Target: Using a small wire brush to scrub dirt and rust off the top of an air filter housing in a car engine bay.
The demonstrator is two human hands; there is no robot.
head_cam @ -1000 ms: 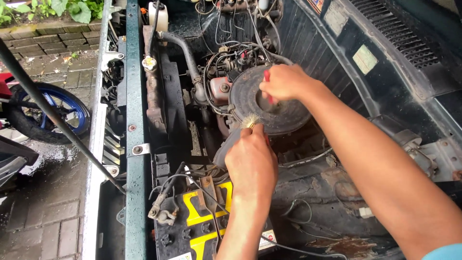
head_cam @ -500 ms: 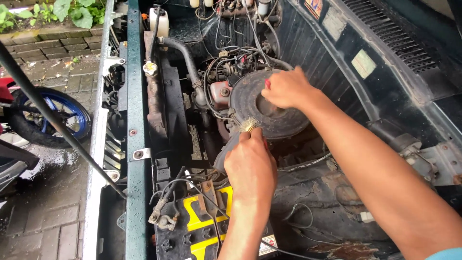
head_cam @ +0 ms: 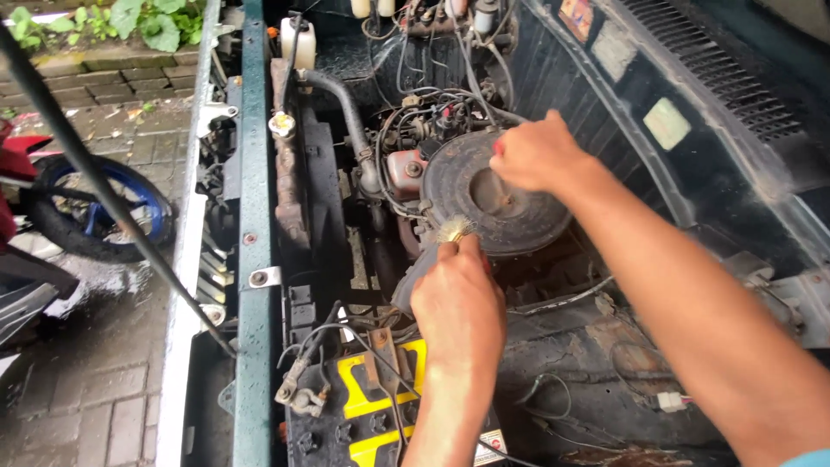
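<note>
Here, open engine bay. Left hand (head_cam: 458, 307) clamped on small brush (head_cam: 453, 230), bristles touching rim of round black air filter cover (head_cam: 488, 195). Right hand (head_cam: 536, 156) fingers closed at cover's top centre. Risk: loosened grit dropping into engine; sleeve-less arm snagging nearby wires (head_cam: 415, 121); battery (head_cam: 372, 406) terminals just below wrist.

Black round air-cleaner lid (head_cam: 493, 195), yellow-and-black battery (head_cam: 372, 406).
</note>
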